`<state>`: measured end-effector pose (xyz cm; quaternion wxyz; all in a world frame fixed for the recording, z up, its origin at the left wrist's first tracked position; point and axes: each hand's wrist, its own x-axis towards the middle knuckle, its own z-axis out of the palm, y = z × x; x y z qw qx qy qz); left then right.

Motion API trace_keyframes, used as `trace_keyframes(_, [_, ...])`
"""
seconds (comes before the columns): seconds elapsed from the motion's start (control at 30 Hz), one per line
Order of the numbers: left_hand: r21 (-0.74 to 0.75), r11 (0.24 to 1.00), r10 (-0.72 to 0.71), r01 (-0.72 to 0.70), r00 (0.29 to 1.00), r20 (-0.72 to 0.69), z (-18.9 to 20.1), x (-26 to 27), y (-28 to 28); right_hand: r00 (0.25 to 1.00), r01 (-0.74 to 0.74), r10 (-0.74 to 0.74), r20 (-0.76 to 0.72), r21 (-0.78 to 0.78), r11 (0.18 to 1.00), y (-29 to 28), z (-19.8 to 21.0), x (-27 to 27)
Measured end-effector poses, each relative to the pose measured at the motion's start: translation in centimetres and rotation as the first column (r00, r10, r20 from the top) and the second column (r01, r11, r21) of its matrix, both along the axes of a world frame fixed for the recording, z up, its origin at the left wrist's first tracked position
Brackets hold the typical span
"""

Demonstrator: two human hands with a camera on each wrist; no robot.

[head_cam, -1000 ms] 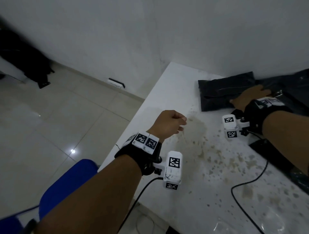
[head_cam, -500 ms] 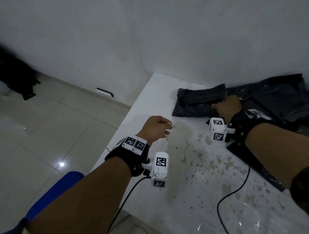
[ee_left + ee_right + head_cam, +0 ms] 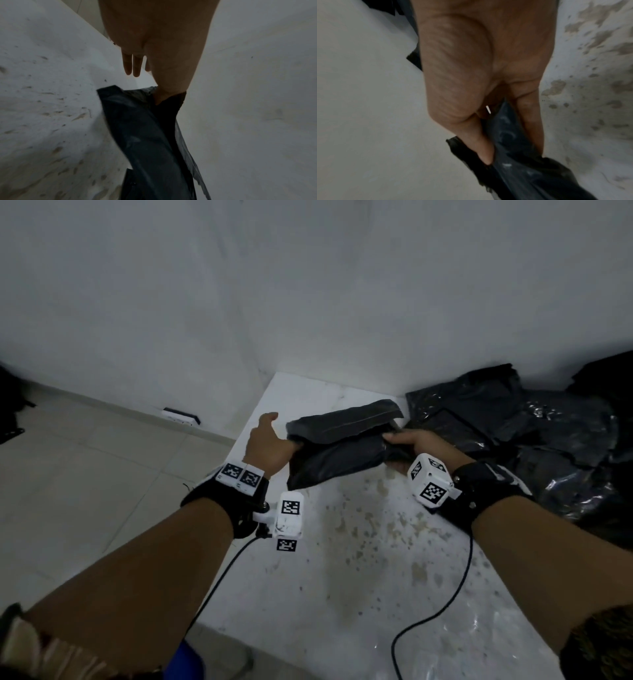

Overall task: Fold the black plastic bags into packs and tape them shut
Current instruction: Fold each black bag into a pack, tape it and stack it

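Observation:
A folded black plastic bag (image 3: 342, 453) hangs between my two hands over the far left corner of the white table (image 3: 342, 594), and its upper flap gapes open. My left hand (image 3: 270, 446) is at the bag's left end. In the left wrist view the thumb is tucked into the fold of the bag (image 3: 145, 135), while the other fingers (image 3: 132, 66) point straight past it. My right hand (image 3: 411, 443) pinches the right end. In the right wrist view its thumb and fingers (image 3: 529, 121) squeeze the bunched plastic (image 3: 522, 169).
A loose heap of black bags (image 3: 513, 440) fills the table's far right against the wall. The tabletop is stained, and a black cable (image 3: 445, 604) loops across its near part. The table's left edge drops to a tiled floor, and a blue chair (image 3: 185, 659) stands below it.
My left hand, a loose fist over the table, has reached forward to the bag's left end. My right hand, which lay on the bag, now pinches it, and the bag is lifted.

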<state>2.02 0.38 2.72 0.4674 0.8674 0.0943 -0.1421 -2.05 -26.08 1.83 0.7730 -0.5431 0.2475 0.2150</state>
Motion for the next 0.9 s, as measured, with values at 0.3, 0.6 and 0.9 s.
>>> trace_keyframes(0.3, [-0.234,0.968,0.136,-0.092,0.974,0.181,6.7,-4.2,-2.0,0.979,-0.077,0.037,0.199,0.197,0.977,-0.3,3.7,-8.8])
trace_keyframes(0.6, [-0.389,0.918,0.122,-0.079,0.988,0.089,10.5,-11.8,-3.1,0.96,-0.002,-0.042,0.279,0.157,0.988,-1.1,7.6,-17.0])
trace_keyframes(0.9, [-0.39,0.921,0.139,-0.005,0.939,0.315,14.2,-14.1,-2.6,0.95,0.028,-0.055,0.307,0.093,0.995,2.4,11.0,-18.8])
